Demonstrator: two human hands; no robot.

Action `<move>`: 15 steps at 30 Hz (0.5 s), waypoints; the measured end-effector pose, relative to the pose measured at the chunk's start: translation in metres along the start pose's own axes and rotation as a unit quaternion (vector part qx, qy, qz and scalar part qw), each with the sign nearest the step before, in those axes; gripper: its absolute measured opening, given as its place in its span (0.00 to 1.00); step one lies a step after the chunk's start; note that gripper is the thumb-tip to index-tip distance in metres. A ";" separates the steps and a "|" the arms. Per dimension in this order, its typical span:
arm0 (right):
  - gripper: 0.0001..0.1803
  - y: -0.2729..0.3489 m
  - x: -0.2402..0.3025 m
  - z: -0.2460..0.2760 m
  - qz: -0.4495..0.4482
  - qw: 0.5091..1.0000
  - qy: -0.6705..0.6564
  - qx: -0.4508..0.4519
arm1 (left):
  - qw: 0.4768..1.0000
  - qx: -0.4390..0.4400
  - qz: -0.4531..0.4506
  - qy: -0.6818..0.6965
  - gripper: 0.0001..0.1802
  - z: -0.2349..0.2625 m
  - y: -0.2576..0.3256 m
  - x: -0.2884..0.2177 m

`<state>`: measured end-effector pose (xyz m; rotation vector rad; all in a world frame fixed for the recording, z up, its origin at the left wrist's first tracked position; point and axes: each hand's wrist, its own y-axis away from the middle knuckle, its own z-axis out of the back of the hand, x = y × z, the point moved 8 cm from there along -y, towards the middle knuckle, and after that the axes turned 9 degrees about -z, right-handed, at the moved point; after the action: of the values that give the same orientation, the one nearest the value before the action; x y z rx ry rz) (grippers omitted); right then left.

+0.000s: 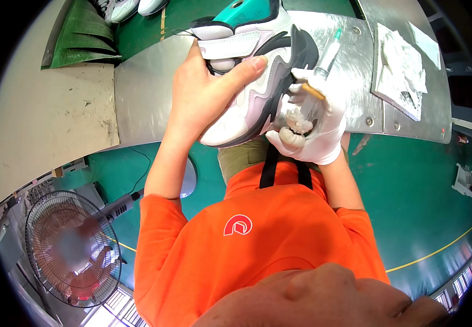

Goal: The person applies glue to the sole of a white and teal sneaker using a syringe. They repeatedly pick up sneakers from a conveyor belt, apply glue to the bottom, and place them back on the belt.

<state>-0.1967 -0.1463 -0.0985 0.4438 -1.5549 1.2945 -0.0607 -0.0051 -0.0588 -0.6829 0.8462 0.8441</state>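
Observation:
A white, pale lilac and dark grey sneaker (247, 92) with a teal shoe last (241, 12) in it is tilted over the near edge of the metal table. My bare left hand (206, 82) grips it, thumb across the upper and fingers hidden behind. Beside the sole, my right hand (323, 131) in a white glove is closed around a crumpled white wad (297, 121) and a clear syringe (327, 59). The syringe's green tip points away from me. A short yellow-brown stick (313, 91) shows at the gloved fingers; I cannot tell what it belongs to.
Crumpled white cloth (402, 68) lies on a white pad at the table's (356, 103) right. At the left are a pale board (50, 120) and green slit flaps (80, 41); more white shoes (124, 8) stand behind them. A fan (72, 248) stands low at the left.

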 end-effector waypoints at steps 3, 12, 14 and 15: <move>0.50 0.000 0.005 -0.001 0.018 1.000 0.005 0.000 | 1.000 0.004 -0.004 0.008 0.37 -0.001 0.000 0.000; 0.50 0.006 -0.004 0.001 -0.020 1.000 0.004 0.024 | 1.000 0.002 0.014 0.026 0.35 0.003 -0.002 0.001; 0.49 0.010 -0.004 0.005 -0.040 0.999 0.009 0.009 | 0.999 0.000 0.028 0.046 0.35 0.006 -0.004 0.006; 0.49 0.008 -0.001 0.008 -0.013 1.000 0.013 0.000 | 0.998 0.004 0.031 0.058 0.35 0.006 -0.006 0.007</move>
<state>-0.2064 -0.1509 -0.1030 0.4453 -1.5223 1.2758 -0.0509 -0.0007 -0.0602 -0.7071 0.9776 0.8627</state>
